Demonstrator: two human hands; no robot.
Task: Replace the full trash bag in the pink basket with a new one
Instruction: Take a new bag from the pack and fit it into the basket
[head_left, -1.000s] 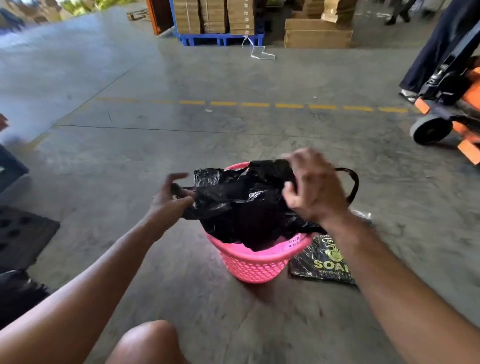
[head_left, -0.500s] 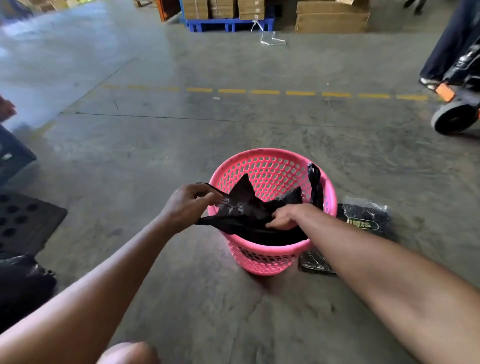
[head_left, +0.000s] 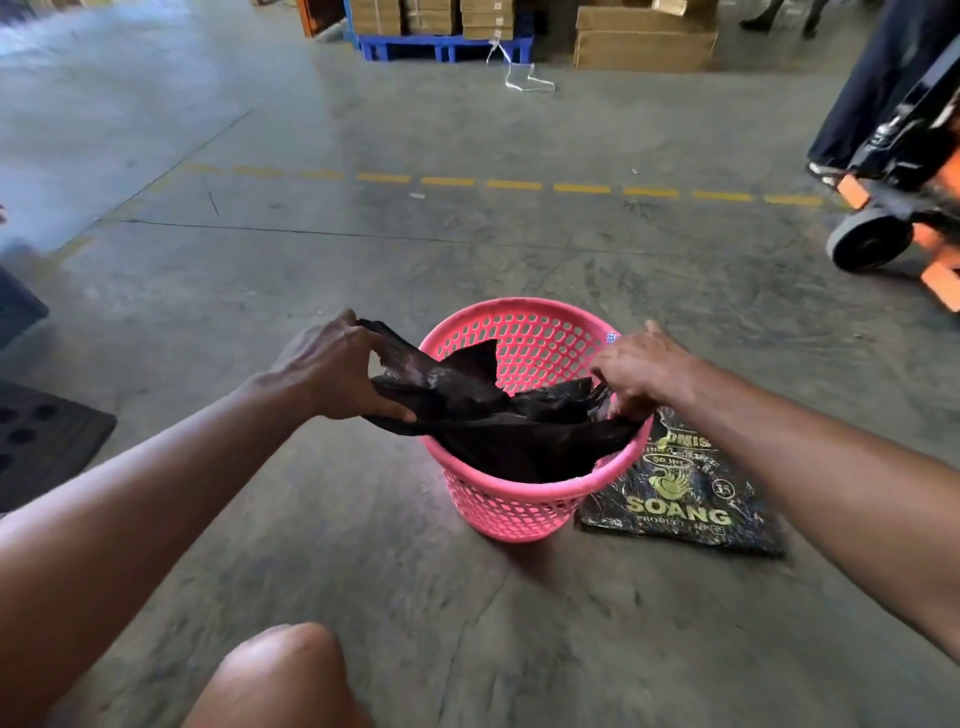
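We see a worn grey concrete floor (head_left: 363, 260) crossed by a dashed yellow line (head_left: 519, 185), with stacked cardboard boxes (head_left: 644, 36) and a blue pallet (head_left: 441, 48) at the far wall. The pink basket (head_left: 519, 499) stands upright on the floor, a printed black packet (head_left: 680, 493) lying just beside it. Our left hand (head_left: 332, 371) and right hand (head_left: 641, 369) each pinch an edge of the black trash bag (head_left: 498, 421), which sags into the basket's mouth.
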